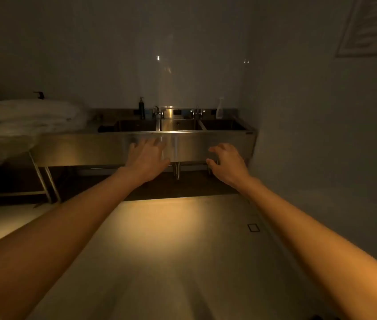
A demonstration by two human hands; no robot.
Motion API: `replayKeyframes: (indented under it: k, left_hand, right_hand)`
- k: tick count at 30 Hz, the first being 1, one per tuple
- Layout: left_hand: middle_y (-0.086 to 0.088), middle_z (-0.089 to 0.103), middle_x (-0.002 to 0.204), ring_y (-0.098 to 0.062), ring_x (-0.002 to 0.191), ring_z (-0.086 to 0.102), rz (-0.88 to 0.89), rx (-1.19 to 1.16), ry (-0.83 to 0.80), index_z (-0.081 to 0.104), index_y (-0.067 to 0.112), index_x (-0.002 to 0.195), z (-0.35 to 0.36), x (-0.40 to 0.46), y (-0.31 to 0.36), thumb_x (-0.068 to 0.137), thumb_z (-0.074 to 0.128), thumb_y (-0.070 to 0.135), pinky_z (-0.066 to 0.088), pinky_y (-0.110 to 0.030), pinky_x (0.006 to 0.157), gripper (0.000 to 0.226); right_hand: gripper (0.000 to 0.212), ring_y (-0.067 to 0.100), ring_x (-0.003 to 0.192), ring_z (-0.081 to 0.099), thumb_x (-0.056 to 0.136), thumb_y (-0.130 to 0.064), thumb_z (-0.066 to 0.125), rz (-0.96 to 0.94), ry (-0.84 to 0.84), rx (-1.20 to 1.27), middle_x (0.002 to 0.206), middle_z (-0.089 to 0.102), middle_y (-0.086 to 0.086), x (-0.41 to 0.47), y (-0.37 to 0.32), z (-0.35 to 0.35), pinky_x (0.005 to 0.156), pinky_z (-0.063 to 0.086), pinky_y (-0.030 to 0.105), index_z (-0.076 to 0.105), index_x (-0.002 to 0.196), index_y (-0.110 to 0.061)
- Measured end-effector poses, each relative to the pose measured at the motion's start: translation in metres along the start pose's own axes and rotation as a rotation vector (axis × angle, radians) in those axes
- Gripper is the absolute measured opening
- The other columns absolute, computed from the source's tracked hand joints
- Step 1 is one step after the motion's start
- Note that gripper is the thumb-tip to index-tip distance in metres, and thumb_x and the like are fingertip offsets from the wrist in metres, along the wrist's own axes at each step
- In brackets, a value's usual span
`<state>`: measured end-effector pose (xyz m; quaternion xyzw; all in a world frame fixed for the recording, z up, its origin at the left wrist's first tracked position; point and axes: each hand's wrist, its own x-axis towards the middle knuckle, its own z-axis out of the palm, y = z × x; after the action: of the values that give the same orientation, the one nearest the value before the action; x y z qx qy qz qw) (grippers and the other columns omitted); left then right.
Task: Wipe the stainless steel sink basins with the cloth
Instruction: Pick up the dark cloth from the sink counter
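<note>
Sink (206,144) stands ahead, beyond both empty outstretched hands (147,158).

The sink unit (217,146) is bare silver steel, lit warm amber at its middle. A black pump bottle (141,108) and a pale, whitish spray bottle (220,109) stand behind the basins. White folded linen (30,114) lies left. The floor (171,250) glows yellowish-grey.

Head view—forward, slightly down, seemingly well back from sink (251,135)
</note>
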<state>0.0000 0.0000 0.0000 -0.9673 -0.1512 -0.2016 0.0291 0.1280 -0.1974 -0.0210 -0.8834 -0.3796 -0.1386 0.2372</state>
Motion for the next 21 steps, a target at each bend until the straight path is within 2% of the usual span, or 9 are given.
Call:
replayKeyframes:
  k: [8, 16, 21]
  left_hand:
    - [-0.011, 0.035, 0.15, -0.031, 0.136, 0.032, -0.008, 0.041, -0.07, 0.037, 0.019, 0.144, 0.044, 0.085, 0.027, 0.094, 0.05, 0.043, 0.029, -0.05, 0.106, 0.057]
    - [-0.01, 0.041, 0.145, -0.028, 0.132, 0.037, -0.017, 0.017, -0.06, 0.039, 0.019, 0.142, 0.083, 0.145, 0.058, 0.093, 0.05, 0.042, 0.032, -0.046, 0.104, 0.055]
    - [-0.009, 0.044, 0.142, -0.027, 0.13, 0.039, -0.019, -0.005, -0.093, 0.044, 0.019, 0.137, 0.122, 0.153, 0.054, 0.093, 0.052, 0.042, 0.034, -0.045, 0.103, 0.051]
  right_hand:
    - [0.044, 0.029, 0.137, 0.032, 0.094, -0.032, 0.055, 0.065, -0.052, 0.02, 0.141, 0.045, 0.01, 0.054, 0.076, 0.032, 0.112, 0.033, 0.045, 0.049, 0.135, -0.017]
    - [0.043, 0.029, 0.133, 0.036, 0.094, -0.028, 0.054, 0.067, 0.015, 0.037, 0.137, 0.048, 0.012, 0.112, 0.149, 0.026, 0.107, 0.034, 0.041, 0.05, 0.133, -0.012]
    - [0.047, 0.029, 0.138, 0.031, 0.094, -0.032, 0.054, 0.107, -0.109, 0.043, 0.143, 0.043, 0.01, 0.116, 0.162, 0.069, 0.111, 0.031, 0.042, 0.047, 0.137, -0.015]
